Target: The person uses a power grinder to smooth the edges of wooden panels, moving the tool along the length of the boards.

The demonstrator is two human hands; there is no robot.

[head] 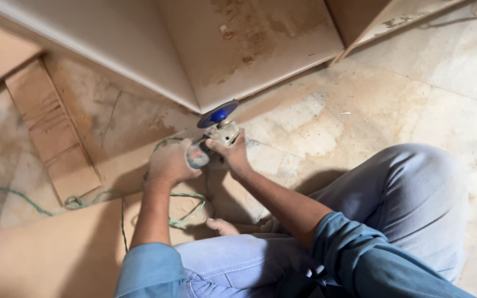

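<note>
Grinder, a rigid, seemingly weighty tool, looks best held as now: left hand clenched around its body, right hand gripping beside the blue disc.

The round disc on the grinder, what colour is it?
The disc is blue, seen best in the head view.

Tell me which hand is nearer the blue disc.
Right. The right hand grips the grinder just behind the blue disc; the left hand holds its rear body, farther back.
</note>
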